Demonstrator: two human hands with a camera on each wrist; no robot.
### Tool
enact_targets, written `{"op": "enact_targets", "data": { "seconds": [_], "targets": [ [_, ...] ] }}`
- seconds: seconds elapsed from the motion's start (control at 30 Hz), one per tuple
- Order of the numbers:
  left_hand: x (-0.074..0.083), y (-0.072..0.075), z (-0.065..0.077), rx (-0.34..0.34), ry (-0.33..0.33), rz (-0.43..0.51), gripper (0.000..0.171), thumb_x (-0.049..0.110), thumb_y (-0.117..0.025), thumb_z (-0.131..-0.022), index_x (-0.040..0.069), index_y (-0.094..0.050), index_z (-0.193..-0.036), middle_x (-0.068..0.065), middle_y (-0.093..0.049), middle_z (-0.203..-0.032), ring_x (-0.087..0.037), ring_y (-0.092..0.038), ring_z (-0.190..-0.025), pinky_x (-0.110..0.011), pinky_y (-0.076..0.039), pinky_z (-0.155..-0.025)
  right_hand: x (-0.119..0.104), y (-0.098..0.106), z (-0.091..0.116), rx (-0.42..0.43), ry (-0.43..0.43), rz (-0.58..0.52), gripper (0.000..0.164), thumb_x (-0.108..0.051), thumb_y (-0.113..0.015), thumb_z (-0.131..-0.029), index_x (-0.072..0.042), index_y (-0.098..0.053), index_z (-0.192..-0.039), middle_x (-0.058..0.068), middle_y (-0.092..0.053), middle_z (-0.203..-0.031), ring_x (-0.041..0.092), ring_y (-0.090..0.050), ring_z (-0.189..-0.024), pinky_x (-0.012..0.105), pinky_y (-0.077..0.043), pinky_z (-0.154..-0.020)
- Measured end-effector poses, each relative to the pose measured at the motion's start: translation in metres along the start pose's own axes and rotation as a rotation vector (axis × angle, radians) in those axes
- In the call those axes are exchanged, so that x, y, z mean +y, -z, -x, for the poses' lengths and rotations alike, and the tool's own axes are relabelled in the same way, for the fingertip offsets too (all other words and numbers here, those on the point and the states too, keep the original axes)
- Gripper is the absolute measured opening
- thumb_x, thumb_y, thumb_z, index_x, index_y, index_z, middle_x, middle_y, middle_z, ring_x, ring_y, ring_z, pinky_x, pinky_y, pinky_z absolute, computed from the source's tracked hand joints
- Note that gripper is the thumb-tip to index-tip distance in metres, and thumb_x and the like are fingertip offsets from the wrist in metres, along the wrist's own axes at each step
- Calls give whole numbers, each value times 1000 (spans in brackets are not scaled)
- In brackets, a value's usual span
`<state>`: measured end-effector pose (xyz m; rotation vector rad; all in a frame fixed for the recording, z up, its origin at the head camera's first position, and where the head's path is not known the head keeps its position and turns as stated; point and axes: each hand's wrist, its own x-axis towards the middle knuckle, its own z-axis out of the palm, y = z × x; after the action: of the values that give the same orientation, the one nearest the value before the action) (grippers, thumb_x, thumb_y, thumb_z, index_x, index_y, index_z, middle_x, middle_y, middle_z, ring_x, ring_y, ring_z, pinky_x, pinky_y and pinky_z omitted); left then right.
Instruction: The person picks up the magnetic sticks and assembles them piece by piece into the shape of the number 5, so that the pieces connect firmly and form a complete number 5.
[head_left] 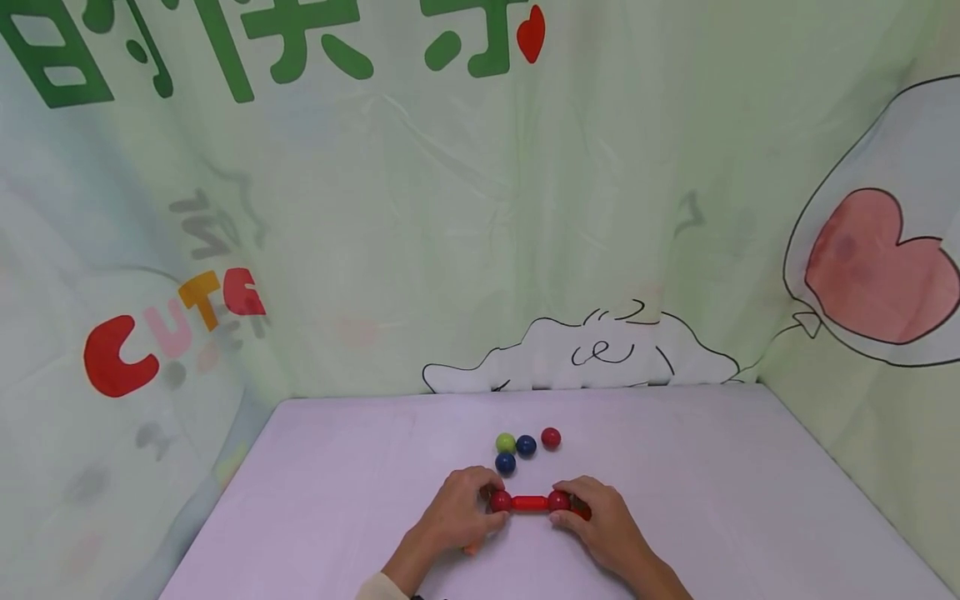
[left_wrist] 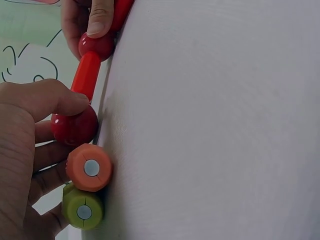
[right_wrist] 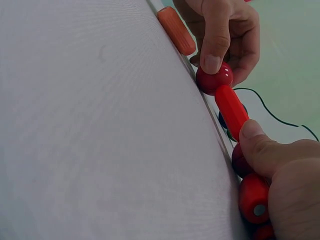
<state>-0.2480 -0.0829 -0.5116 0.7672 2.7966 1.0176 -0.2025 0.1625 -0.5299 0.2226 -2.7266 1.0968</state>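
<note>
A bright red rod (head_left: 530,503) lies between two darker red balls, one at each end. My left hand (head_left: 457,510) pinches the left ball (head_left: 501,501) between thumb and fingers. At the other end, my right hand (head_left: 604,518) grips the right ball (head_left: 558,500) the same way. The left wrist view shows an orange rod (left_wrist: 90,167) and a yellow-green rod (left_wrist: 83,209) end-on beside my left fingers, each with a silvery disc in its tip. Another red rod (right_wrist: 254,195) sits under my right palm, partly hidden.
Just beyond the hands lie loose balls on the pale table (head_left: 360,467): a lime-green ball (head_left: 506,442), a dark blue ball (head_left: 526,446), a second blue ball (head_left: 506,463) and a red ball (head_left: 551,438). A printed curtain (head_left: 465,233) hangs behind the table's back edge.
</note>
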Motion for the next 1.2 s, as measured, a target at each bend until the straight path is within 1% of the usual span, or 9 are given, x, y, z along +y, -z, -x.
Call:
{"op": "enact_targets", "data": {
  "seconds": [0.2,0.47,0.83,0.97,1.13,1.2],
  "targets": [
    [1,0,0,4,1,8,30,26,-84,-82,16,-73,-108,16,-61,-91,-6,-54,-84,-22,-50,-75,0,1,0,15,-3,-35,41,-20,-90,-75,-19,-76,-114,-15,-67,-99,7,-59,-93,24,-55,-86],
    [1,-1,2,1,10,15,32,26,-85,-81,16,-72,-109,17,-60,-90,-5,-54,-83,-22,-50,-74,0,1,1,24,40,-63,39,-20,-90,-74,-18,-76,-111,-13,-66,-95,9,-55,-87,20,-53,-78],
    [0,1,3,-20,31,24,33,27,-85,-82,20,-73,-112,17,-60,-90,-6,-54,-85,-23,-50,-74,0,3,-1,13,7,-78,39,-21,-91,-74,-19,-76,-110,-13,-65,-93,11,-54,-85,20,-50,-73],
    [-1,3,6,-30,44,14,39,28,-84,-83,20,-71,-119,16,-62,-96,-6,-54,-89,-28,-51,-80,2,2,-2,10,5,-80,39,-22,-91,-74,-20,-76,-110,-13,-65,-94,11,-53,-86,19,-50,-73],
    [-6,9,16,-72,90,2,55,35,-83,-81,26,-62,-131,18,-59,-104,-5,-53,-97,-37,-51,-90,1,2,-2,5,1,-89,39,-22,-91,-74,-19,-76,-110,-13,-64,-92,11,-53,-84,19,-48,-70],
    [-10,12,20,-83,90,1,59,37,-83,-79,27,-60,-133,18,-58,-106,-5,-52,-99,-39,-50,-92,1,2,-2,8,1,-86,39,-21,-91,-74,-19,-76,-111,-13,-62,-90,11,-53,-83,19,-48,-69]
  ]
}}
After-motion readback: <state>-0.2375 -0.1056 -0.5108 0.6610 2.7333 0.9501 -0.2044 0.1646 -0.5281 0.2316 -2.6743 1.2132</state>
